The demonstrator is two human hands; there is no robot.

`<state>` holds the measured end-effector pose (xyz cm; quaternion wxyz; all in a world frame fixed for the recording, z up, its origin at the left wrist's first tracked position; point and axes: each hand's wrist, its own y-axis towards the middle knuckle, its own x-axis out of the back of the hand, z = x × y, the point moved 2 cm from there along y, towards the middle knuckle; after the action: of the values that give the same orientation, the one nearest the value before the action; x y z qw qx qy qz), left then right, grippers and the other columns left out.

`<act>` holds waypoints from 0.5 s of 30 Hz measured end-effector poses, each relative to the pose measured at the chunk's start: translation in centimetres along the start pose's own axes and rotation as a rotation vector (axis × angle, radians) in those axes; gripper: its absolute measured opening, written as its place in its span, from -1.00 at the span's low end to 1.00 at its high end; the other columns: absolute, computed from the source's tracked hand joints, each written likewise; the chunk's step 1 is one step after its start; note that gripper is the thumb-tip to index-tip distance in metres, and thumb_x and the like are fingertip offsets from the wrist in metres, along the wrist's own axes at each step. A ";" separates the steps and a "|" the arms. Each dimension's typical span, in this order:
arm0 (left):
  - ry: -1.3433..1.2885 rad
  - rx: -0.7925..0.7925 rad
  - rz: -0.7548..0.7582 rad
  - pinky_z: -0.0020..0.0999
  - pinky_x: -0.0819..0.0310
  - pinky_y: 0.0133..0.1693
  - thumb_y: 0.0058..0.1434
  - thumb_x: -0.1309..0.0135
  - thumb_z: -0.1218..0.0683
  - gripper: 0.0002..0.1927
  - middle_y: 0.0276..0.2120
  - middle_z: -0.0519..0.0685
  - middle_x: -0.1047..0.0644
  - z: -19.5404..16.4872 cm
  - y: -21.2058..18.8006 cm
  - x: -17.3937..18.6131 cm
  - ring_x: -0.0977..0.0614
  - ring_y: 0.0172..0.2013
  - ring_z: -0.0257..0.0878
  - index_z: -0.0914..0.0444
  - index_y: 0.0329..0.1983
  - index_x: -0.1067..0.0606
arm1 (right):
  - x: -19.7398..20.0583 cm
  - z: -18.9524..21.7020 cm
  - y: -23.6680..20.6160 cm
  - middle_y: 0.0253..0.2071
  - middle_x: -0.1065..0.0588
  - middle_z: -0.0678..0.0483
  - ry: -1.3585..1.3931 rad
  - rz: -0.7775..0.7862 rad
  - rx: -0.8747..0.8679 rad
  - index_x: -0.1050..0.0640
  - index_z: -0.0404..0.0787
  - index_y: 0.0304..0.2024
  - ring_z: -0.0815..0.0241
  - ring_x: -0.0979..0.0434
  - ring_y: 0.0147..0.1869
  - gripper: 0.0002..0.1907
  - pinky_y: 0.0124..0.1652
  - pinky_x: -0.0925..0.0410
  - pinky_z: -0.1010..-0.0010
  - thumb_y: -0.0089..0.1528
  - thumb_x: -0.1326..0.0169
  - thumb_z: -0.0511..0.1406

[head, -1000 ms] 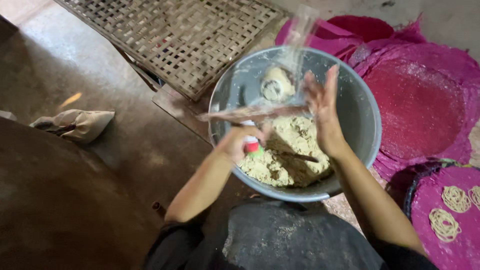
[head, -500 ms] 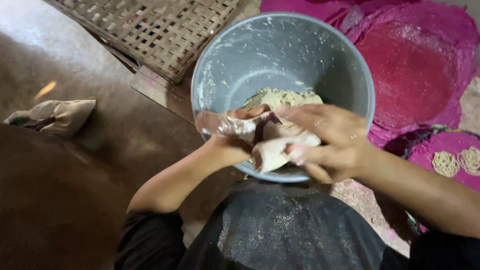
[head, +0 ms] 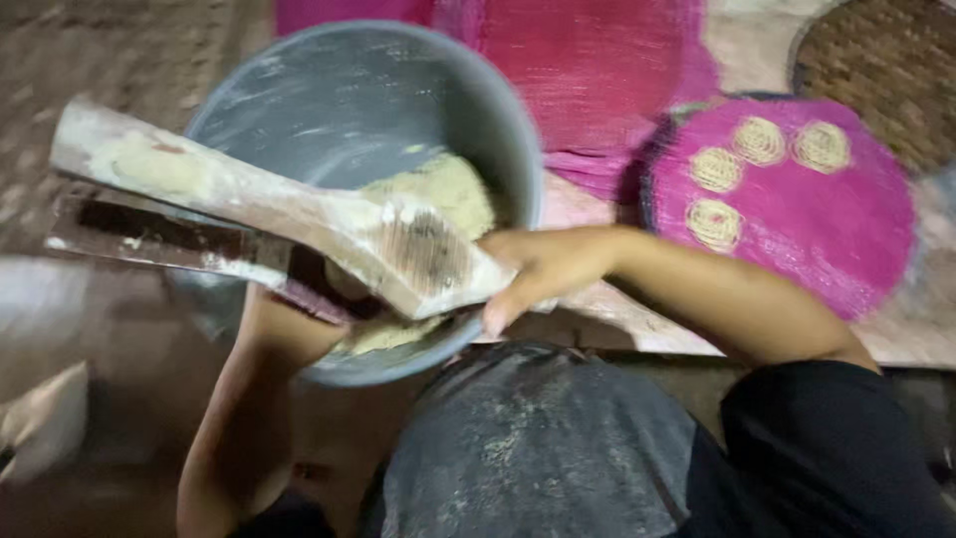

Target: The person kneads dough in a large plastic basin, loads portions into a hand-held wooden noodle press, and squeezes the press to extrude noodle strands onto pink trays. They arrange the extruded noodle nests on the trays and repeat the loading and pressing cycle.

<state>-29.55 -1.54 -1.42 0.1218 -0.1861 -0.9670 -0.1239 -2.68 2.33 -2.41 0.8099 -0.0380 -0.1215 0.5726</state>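
Note:
A grey bowl (head: 329, 90) with pale crumbly dough (head: 448, 189) stands in front of my knees. Across its near rim lies a flour-dusted wooden press (head: 269, 204) with two long arms that point left. My right hand (head: 543, 269) grips the press at its wide end, next to a small metal grid on the wood. My left forearm (head: 249, 399) reaches up under the press, which hides that hand.
At the right lies a round pink mat (head: 846, 229) bearing three coiled noodle nests (head: 757, 139). Another pink mat (head: 617, 70) lies behind the bowl and a brown woven mat (head: 886, 70) at the top right. A pale cloth bundle (head: 40, 428) is at the lower left.
The view has swung right and closer. Both hands were working in the dough; now the wooden press lies across the bowl with my right hand on its end.

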 end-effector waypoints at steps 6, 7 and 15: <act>0.529 -0.186 -0.373 -0.08 -0.40 0.25 -0.03 -0.48 0.05 -0.04 0.25 0.22 -0.35 -1.4 3.1 -11.6 -0.41 0.28 0.03 0.31 0.40 -0.25 | -1.1 -8.5 -15.7 0.31 -0.38 -0.04 0.215 -0.352 0.061 -0.23 -0.31 0.40 0.10 -0.36 0.39 -0.06 0.35 -0.24 0.20 0.14 -0.34 -0.05; 0.411 -0.160 -0.443 -0.11 -0.40 0.31 0.10 -0.40 0.11 -0.04 0.32 0.24 -0.28 -0.3 3.2 -14.3 -0.37 0.36 0.02 0.32 0.50 -0.17 | -1.1 -9.3 -19.5 0.31 -0.36 -0.04 0.227 -0.450 0.041 -0.18 -0.28 0.41 0.11 -0.34 0.39 -0.01 0.34 -0.22 0.19 0.10 -0.36 -0.04; -0.248 0.291 -0.067 -0.12 -0.42 0.06 0.39 -0.05 0.17 -0.16 0.25 0.23 -0.36 16.2 7.9 -38.5 -0.47 0.07 0.01 0.24 0.58 0.14 | -4.3 -8.6 -39.8 0.30 -0.32 -0.21 0.460 -1.047 0.156 -0.14 -0.36 0.51 -0.11 -0.34 0.40 0.11 0.37 -0.22 0.03 0.10 -0.33 -0.01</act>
<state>5.11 -2.54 -25.93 0.0230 -0.1482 -0.9880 0.0372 34.55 -14.65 -3.38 0.9913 -0.0364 0.0978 0.0797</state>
